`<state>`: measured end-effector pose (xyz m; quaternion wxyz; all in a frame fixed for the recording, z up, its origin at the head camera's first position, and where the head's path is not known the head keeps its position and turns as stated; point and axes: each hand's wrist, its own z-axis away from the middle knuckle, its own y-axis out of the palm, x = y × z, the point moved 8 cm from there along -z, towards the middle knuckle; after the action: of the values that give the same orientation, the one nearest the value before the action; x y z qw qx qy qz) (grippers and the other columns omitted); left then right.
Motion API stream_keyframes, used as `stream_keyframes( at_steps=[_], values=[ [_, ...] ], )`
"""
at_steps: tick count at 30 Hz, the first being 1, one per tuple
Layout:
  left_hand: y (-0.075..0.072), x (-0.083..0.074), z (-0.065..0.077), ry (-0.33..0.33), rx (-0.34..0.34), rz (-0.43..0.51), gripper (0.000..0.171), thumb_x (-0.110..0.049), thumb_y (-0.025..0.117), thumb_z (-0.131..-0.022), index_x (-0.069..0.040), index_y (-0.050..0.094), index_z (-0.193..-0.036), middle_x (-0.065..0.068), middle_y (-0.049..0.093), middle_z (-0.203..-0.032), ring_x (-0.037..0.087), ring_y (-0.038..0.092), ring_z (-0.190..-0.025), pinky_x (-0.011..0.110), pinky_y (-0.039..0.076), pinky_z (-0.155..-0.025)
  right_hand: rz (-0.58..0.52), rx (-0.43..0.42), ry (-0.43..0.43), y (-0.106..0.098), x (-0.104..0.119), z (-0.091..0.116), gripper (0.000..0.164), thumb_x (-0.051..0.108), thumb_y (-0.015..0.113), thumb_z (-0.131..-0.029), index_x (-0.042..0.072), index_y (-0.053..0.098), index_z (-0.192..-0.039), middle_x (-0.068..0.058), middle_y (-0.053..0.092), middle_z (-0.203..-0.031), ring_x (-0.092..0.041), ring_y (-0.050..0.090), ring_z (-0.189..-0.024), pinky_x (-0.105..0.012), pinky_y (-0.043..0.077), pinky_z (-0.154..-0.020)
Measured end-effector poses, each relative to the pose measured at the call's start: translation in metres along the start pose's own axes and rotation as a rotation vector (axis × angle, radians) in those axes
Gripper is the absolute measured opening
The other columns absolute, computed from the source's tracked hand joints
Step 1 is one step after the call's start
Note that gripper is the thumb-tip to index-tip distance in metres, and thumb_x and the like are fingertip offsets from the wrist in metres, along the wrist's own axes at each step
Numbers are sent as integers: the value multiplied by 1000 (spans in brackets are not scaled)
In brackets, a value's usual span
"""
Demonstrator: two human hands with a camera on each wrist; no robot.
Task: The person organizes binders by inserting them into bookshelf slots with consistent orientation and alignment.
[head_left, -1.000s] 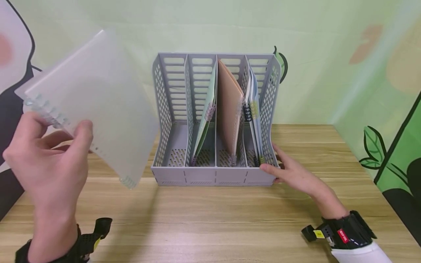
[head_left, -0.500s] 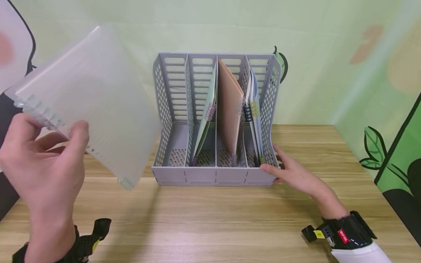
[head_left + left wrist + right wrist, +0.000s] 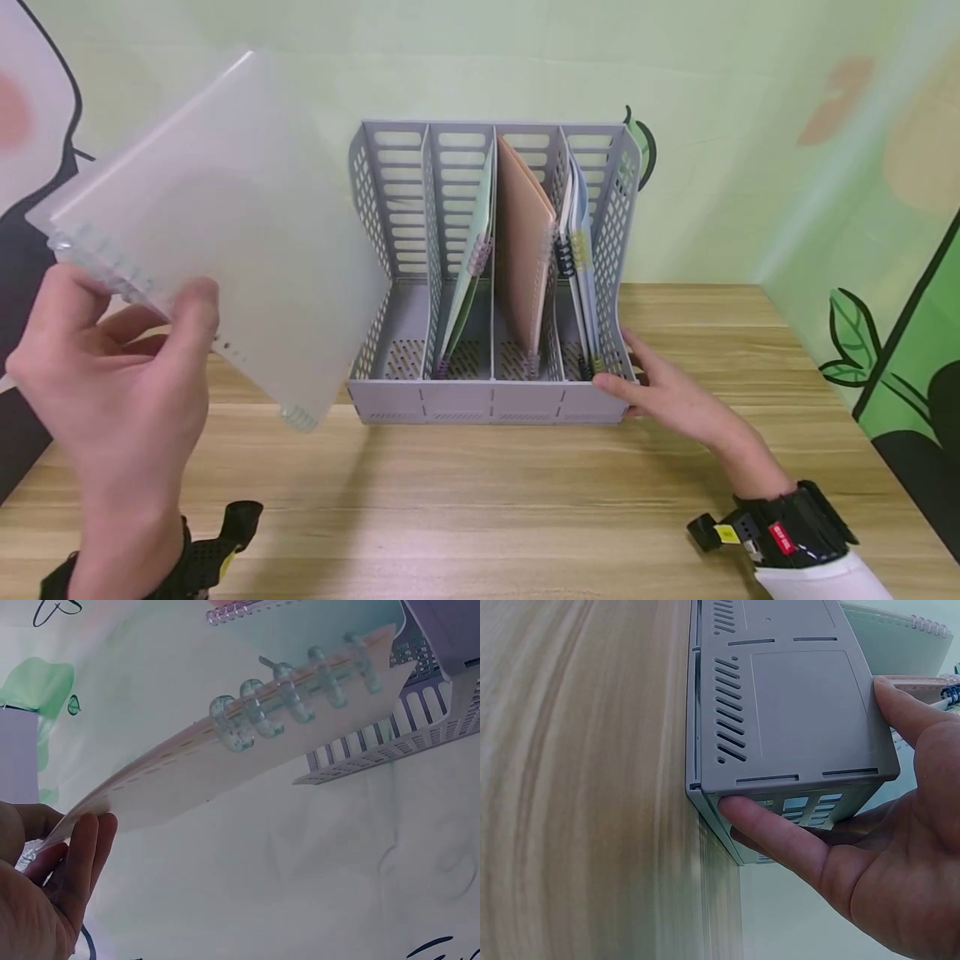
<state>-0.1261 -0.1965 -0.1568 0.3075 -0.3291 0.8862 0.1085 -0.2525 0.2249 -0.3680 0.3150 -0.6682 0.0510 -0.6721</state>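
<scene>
My left hand [image 3: 120, 383] pinches a translucent ring-bound notebook [image 3: 240, 208] by its spine edge, thumb on the near face. It is tilted in the air left of the grey file rack [image 3: 457, 402], and its right edge overlaps the rack's left side in the head view. Clear rings [image 3: 296, 694] line the spine in the left wrist view. At the rack's front right corner, my right hand [image 3: 671, 396] grips it, thumb over the front rim and fingers along the perforated side [image 3: 795, 810]. The left hand's fingertips behind the notebook are partly hidden in the head view.
Four-part dividers split the rack: a green notebook [image 3: 472, 242] leans in the second slot, a brown one [image 3: 521, 242] in the third, and white and blue ones [image 3: 581, 242] in the rightmost. Wooden table [image 3: 480, 508] lies in front; a printed green backdrop [image 3: 712, 167] stands behind.
My left hand and the notebook shift slightly left, then back right, so the notebook now overlaps more of the rack's left side. The right hand and rack stay put.
</scene>
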Motion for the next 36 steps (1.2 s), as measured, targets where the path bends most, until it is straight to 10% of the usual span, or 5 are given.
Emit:
stream_keyframes(
  at_steps=[22,36],
  values=[
    [36,-5,1,27,73,-5,35,7,62,-86,0,67,-119,8,67,-106,5,67,-86,16,53,-66,11,-1,0,0,1,0,90,39,61,-98,14,0,-159,-29,35,-145,-38,55,-116,-35,55,-74],
    [56,22,-3,3,113,-78,34,4,66,-87,-5,66,-120,-3,67,-111,6,66,-96,15,52,-68,-21,11,4,1,-2,-2,89,37,61,-99,15,-1,-159,-29,31,-147,-43,49,-122,-36,55,-75]
  ],
)
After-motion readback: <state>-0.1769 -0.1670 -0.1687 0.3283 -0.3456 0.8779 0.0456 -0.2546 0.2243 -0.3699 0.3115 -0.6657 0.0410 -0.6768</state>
